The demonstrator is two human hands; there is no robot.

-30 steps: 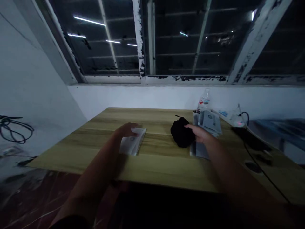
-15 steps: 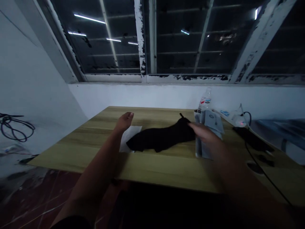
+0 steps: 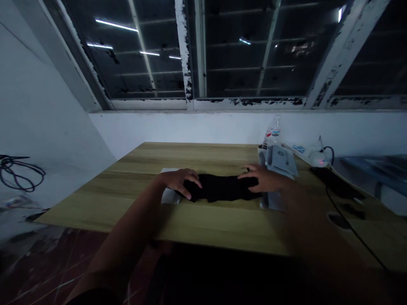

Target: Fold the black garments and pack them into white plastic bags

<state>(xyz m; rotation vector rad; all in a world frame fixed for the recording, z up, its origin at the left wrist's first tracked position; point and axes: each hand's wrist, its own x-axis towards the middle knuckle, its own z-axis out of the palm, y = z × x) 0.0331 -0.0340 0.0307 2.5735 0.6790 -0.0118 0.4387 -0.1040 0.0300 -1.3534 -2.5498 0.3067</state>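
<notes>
The left hand (image 3: 181,181) lies palm down over the left end of a black cloth (image 3: 221,187), thumb and fingers parted and loosely bent; it presses on the fabric rather than closing around it. The right hand (image 3: 262,178) is at the cloth's other end, its fingers spread and curved, with the thumb apart from them; whether it pinches any fabric I cannot tell. Between the two hands the cloth lies stretched sideways in a long, uneven strip on the wooden table (image 3: 206,224).

Under the left hand and the cloth's left end, a pale packet (image 3: 170,196) shows partly. Just beyond the right hand, grey-white bags (image 3: 282,159) with dark print lie in a pile, and a clear plastic bottle (image 3: 272,132) stands behind them near the wall (image 3: 190,127). Farther right are a white plug (image 3: 319,160) with a small red light, a flat dark object (image 3: 335,183) and a black cord (image 3: 352,233) running past a round hole. A looped black cable (image 3: 22,173) hangs at far left. Barred windows (image 3: 238,55) with peeling frames fill the top.
</notes>
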